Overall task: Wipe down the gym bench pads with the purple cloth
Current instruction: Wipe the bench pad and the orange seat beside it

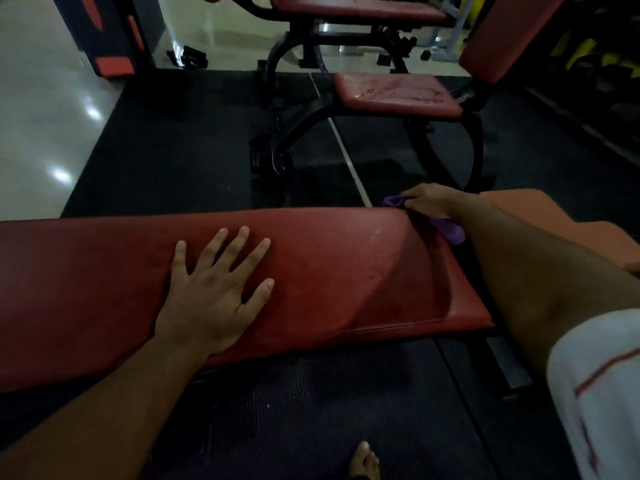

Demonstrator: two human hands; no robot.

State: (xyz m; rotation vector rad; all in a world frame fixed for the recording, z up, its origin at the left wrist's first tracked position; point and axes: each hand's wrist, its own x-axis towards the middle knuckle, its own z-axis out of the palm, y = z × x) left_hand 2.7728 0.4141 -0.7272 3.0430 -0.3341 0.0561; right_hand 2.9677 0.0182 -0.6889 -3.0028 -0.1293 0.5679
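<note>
A long red bench pad (332, 265) stretches across the view in front of me. My left hand (216, 289) lies flat on its top, fingers spread. My right hand (429, 200) reaches over the pad's far right corner and grips the purple cloth (450, 228), which is bunched against the pad's end edge. A second red-orange pad (554, 216) continues to the right, partly hidden behind my right forearm.
Another bench with a red seat (394, 93) and an upright backrest (505, 36) stands beyond on a black frame. A third red bench (356, 6) is at the top. Black rubber matting (173, 140) covers the floor; pale tiles (41, 116) lie at left. My bare foot (363, 459) is below.
</note>
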